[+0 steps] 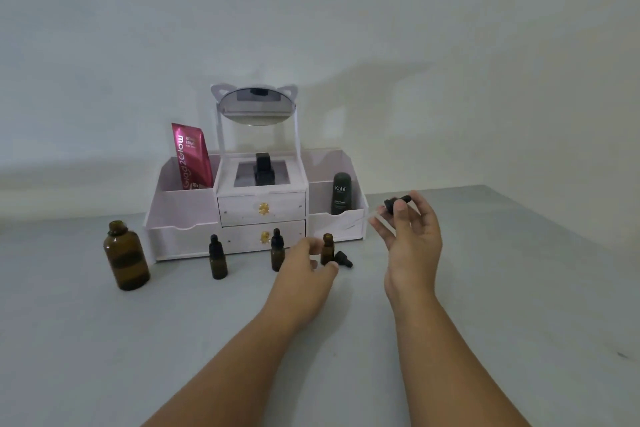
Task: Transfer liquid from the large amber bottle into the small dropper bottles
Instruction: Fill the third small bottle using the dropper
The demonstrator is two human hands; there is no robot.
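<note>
One large amber bottle (126, 257), three small dropper bottles (218, 258), two loose dropper caps (343, 258), one white organizer (183, 215)

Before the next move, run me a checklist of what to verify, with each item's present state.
1. Large amber bottle uncapped: ok.
2. Open dropper bottle upright, mouth unobstructed: ok.
3. Left hand gripping that bottle: cannot tell; thumb lies at its base.
4. Right hand holding the dropper: ok, pinched at the bulb end.
5. Liquid in the dropper's glass tube: cannot tell, too faint.
6. Left capped bottle and middle capped bottle opened: not ok.
</note>
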